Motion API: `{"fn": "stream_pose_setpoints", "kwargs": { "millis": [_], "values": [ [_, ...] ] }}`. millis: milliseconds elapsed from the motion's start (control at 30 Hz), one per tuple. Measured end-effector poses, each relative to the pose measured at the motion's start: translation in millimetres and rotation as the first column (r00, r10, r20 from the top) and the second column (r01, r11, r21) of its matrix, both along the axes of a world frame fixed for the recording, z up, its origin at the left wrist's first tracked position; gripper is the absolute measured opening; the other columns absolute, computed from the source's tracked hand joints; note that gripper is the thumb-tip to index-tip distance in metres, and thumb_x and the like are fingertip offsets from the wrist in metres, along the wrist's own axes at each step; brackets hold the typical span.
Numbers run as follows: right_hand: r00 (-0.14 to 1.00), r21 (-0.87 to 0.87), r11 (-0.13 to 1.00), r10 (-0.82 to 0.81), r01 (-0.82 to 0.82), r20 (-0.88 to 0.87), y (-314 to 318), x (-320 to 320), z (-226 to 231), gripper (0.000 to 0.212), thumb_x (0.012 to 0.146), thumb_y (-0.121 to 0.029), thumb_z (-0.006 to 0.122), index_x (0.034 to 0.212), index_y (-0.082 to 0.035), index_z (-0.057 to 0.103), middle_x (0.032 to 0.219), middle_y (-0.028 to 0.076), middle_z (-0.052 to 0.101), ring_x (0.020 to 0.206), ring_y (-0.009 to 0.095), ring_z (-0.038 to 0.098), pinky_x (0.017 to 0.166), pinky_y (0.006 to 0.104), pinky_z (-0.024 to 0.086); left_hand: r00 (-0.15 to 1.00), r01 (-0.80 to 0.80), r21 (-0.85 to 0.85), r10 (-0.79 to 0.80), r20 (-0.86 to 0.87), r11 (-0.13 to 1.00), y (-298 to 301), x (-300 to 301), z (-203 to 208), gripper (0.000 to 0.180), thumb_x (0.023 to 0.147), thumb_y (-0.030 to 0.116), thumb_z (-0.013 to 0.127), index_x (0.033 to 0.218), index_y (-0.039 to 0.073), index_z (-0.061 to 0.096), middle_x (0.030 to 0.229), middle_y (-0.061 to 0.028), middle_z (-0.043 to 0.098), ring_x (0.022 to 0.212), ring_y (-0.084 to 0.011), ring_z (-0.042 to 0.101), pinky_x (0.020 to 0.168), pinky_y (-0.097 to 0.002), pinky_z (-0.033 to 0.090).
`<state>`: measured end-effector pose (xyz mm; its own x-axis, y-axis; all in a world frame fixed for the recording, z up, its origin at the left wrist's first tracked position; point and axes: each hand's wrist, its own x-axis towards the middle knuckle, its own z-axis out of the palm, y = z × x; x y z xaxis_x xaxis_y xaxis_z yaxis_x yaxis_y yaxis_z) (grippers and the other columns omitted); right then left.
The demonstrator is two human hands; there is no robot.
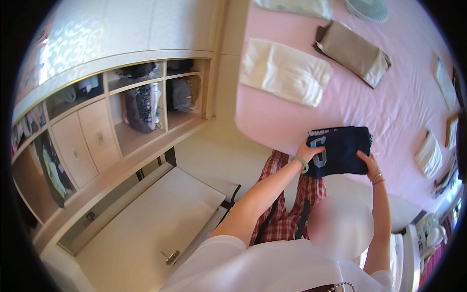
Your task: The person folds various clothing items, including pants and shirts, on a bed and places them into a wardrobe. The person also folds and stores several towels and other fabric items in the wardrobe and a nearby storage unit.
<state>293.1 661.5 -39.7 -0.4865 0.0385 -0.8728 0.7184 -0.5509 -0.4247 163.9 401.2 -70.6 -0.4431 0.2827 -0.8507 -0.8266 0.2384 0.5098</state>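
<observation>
Between my two hands is a folded dark navy garment [340, 151] with a pale printed figure on its left part. It is held at the near edge of the pink-covered bed [287, 129]. My left hand [306, 152], with a pale green bangle at the wrist, grips the garment's left side. At its right side my right hand [369, 164] holds on, thumb lying on top and fingers partly hidden beneath. Farther back on the bed lie a folded cream cloth [284, 73] and a folded brown garment [352, 52].
Left of me stands an open wardrobe [102, 129] with hanging and stacked clothes. A white door [151, 224] with a metal handle is at the lower left. A round fan [367, 9] sits at the bed's far side; a white folded cloth [429, 155] lies at its right.
</observation>
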Motion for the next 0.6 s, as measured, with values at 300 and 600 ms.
{"fn": "stream_pose_setpoints", "kwargs": {
  "millis": [300,600],
  "values": [
    [0.866,0.403,0.845,0.457,-0.351,-0.203,-132.2,-182.6,99.7,0.050,0.074,-0.024,0.079,0.110,0.005,0.060,0.096,0.007,0.066,0.084,0.012,0.061,0.077,0.0281,0.051,0.897,-0.368,-0.091,0.328,-0.298,0.925,-135.4,-70.1,87.6,0.053,0.072,0.014,0.081,0.117,0.001,0.056,0.108,-0.0078,0.065,0.097,-0.0170,0.060,0.087,-0.0307,0.048],
    [0.459,0.878,0.226,0.888,-0.422,-0.008,-370.3,-427.6,202.4,0.057,0.070,-0.037,0.075,0.108,0.002,0.056,0.089,0.024,0.065,0.087,0.041,0.062,0.074,0.0442,0.049,0.548,-0.732,0.154,0.708,-0.445,0.663,-310.7,-228.9,99.1,0.055,0.076,0.010,0.074,0.126,0.005,0.050,0.113,-0.0062,0.060,0.094,-0.0180,0.059,0.082,-0.0319,0.050]
  ]
}}
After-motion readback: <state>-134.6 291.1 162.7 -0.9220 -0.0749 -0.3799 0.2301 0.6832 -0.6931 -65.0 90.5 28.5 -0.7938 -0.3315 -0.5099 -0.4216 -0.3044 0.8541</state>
